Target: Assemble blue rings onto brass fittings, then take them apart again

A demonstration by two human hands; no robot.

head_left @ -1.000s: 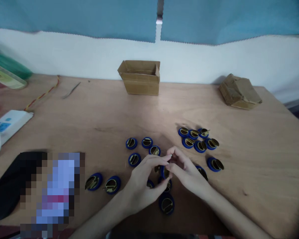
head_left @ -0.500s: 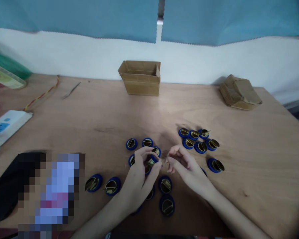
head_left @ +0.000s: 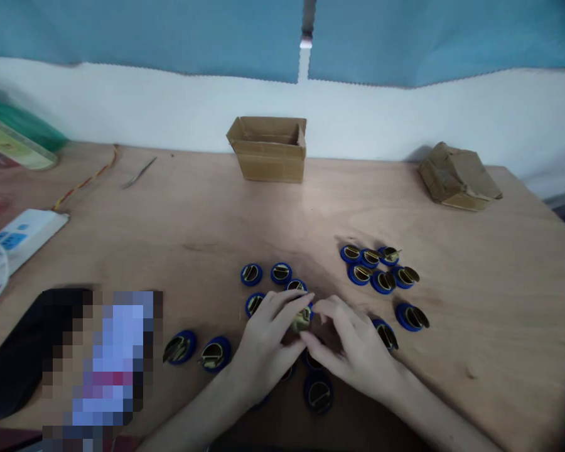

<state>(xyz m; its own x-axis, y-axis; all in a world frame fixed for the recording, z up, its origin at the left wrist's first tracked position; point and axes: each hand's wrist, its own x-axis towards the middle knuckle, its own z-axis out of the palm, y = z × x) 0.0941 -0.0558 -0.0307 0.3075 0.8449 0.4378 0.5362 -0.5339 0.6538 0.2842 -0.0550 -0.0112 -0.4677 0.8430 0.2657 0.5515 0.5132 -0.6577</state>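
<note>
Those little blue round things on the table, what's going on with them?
A person is working on them with bare hands. The left hand holds one blue round piece with a gold-coloured back, and the right hand is close in beside it; whether that one grips too is hard to tell. More such pieces lie around on the wooden table, with a bunch of six beyond the right hand. An open cardboard box stands farther back.

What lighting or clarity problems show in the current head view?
Head view: a pixelated patch masks part of the lower left; the table darkens near bottom centre, and the lower-right corner goes nearly black; fine detail is soft on the gold-toned piece between the left hand and right hand.
</note>
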